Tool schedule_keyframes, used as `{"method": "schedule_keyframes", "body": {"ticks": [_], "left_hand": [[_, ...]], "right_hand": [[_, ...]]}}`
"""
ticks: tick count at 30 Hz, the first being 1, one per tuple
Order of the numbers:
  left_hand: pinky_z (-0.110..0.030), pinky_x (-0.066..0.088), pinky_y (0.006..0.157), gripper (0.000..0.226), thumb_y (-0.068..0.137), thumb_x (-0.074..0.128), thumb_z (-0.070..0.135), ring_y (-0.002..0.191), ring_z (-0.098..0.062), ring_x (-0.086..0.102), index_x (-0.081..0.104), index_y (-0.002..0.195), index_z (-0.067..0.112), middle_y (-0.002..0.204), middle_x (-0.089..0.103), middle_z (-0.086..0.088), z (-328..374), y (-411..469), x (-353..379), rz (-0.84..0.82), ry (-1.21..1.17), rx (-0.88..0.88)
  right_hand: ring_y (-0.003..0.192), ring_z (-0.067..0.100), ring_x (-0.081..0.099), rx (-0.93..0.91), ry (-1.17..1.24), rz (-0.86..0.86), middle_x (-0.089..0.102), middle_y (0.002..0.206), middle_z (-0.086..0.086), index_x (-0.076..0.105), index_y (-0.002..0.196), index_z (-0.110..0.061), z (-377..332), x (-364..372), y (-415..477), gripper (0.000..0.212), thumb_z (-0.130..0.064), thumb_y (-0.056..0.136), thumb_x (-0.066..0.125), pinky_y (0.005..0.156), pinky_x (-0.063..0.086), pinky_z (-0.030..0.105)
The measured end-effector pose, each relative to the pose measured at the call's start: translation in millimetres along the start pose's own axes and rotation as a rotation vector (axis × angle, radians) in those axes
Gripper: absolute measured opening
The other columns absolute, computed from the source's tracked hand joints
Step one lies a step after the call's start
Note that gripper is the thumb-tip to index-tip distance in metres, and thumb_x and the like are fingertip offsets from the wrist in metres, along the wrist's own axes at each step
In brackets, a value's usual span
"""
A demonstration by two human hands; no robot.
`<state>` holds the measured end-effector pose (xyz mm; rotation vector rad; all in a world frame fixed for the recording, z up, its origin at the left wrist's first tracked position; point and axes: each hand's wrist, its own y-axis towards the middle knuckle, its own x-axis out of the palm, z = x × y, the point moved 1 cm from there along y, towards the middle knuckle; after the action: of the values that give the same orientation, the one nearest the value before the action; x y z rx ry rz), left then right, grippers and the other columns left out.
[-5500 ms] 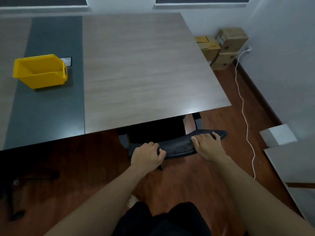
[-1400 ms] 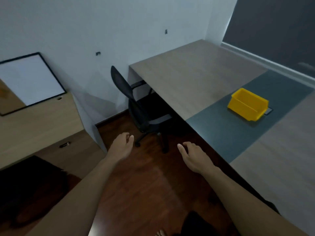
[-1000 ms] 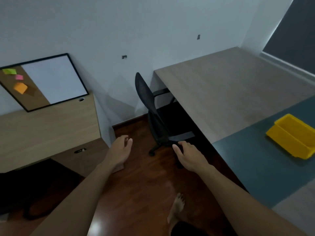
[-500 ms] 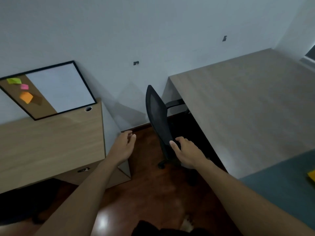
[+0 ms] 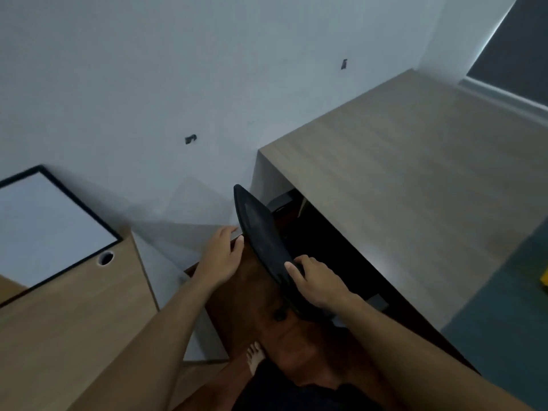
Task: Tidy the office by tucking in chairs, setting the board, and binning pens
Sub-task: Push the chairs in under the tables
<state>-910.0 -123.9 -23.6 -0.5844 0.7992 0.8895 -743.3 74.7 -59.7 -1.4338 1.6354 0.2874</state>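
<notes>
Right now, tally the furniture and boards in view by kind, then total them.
Chairs: 1, the black chair, partly under the table
Tables: 1, the large table
Cabinets: 1, the low wooden cabinet
Boards: 1, the whiteboard standing on the cabinet
Total: 4
</notes>
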Motion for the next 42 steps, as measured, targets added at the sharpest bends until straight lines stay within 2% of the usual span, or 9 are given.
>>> {"method": "schedule_keyframes", "body": {"ticks": [5,7,13,15,17,19,21,32,42], "left_hand": [[-0.044,0.031,0.128,0.051,0.112,0.039,0.042,0.157,-0.025,0.029,0.047,0.155,0.015,0.164,0.04,-0.004,-11.1,78.4,1.1,-0.09,0.122,0.245],[-0.042,0.025,0.13,0.05,0.112,0.04,0.04,0.161,-0.022,0.022,0.052,0.152,0.013,0.164,0.044,-0.002,-12.2,101.0,10.4,-0.143,0.165,0.37],[-0.038,0.024,0.13,0.041,0.111,0.041,0.039,0.152,-0.016,0.042,0.067,0.136,0.018,0.142,0.065,0.002,-14.8,132.8,41.0,-0.316,0.345,0.619],[-0.039,0.028,0.126,0.045,0.109,0.036,0.044,0.141,-0.014,0.054,0.074,0.124,0.025,0.131,0.071,0.007,-19.3,138.2,47.4,-0.318,0.485,0.639],[-0.038,0.034,0.115,0.049,0.105,0.033,0.048,0.118,-0.012,0.065,0.078,0.109,0.029,0.116,0.076,0.011,-20.3,142.5,49.5,-0.27,0.569,0.642],[-0.036,0.037,0.103,0.049,0.103,0.034,0.047,0.099,-0.012,0.066,0.08,0.098,0.03,0.103,0.077,0.011,-18.3,145.2,49.4,-0.227,0.59,0.656],[-0.037,0.04,0.099,0.047,0.102,0.037,0.045,0.092,-0.014,0.066,0.08,0.092,0.028,0.096,0.077,0.01,-16.1,149.2,49.4,-0.2,0.591,0.674],[-0.041,0.043,0.099,0.049,0.101,0.036,0.044,0.09,-0.018,0.064,0.079,0.087,0.024,0.09,0.076,0.006,5.7,184.4,61.6,-0.164,0.618,0.664],[-0.039,0.039,0.094,0.047,0.1,0.034,0.043,0.087,-0.015,0.06,0.074,0.081,0.027,0.085,0.072,0.008,18.2,226.6,67.2,-0.131,0.617,0.656]], "right_hand": [[0.113,0.023,0.061,0.116,0.059,0.034,0.06,0.131,0.002,0.051,0.139,-0.024,-31.8,22.1,27.2,0.083,-0.085,0.094,0.016,0.098,0.053,0.047],[0.11,0.023,0.061,0.173,0.089,0.063,0.061,0.128,0.002,0.052,0.137,-0.025,-40.0,29.9,32.0,0.082,-0.085,0.095,0.016,0.097,0.053,0.047],[0.108,0.025,0.063,0.422,0.124,0.156,0.063,0.122,0.001,0.058,0.129,-0.027,-34.3,55.4,28.1,0.077,-0.083,0.095,0.017,0.094,0.053,0.047],[0.098,0.021,0.063,0.448,0.09,0.207,0.064,0.111,-0.003,0.061,0.119,-0.029,-34.3,56.2,28.4,0.069,-0.08,0.097,0.02,0.085,0.055,0.043],[0.085,0.018,0.062,0.447,0.043,0.256,0.063,0.097,-0.006,0.061,0.105,-0.031,-36.8,54.3,30.7,0.062,-0.078,0.098,0.021,0.077,0.056,0.042],[0.081,0.018,0.06,0.449,0.02,0.276,0.061,0.092,-0.007,0.06,0.099,-0.032,-39.0,52.8,34.3,0.061,-0.078,0.097,0.02,0.073,0.056,0.042],[0.083,0.019,0.06,0.45,0.015,0.286,0.061,0.092,-0.007,0.059,0.098,-0.032,-38.6,51.0,38.6,0.06,-0.078,0.098,0.02,0.073,0.055,0.042],[0.09,0.023,0.066,0.448,-0.018,0.34,0.069,0.098,-0.004,0.065,0.104,-0.031,-22.7,21.2,65.7,0.064,-0.077,0.097,0.021,0.079,0.057,0.044],[0.088,0.021,0.063,0.453,0.014,0.309,0.064,0.099,-0.004,0.061,0.101,-0.028,-4.5,-0.9,88.3,0.071,-0.081,0.097,0.014,0.08,0.056,0.045]]}}
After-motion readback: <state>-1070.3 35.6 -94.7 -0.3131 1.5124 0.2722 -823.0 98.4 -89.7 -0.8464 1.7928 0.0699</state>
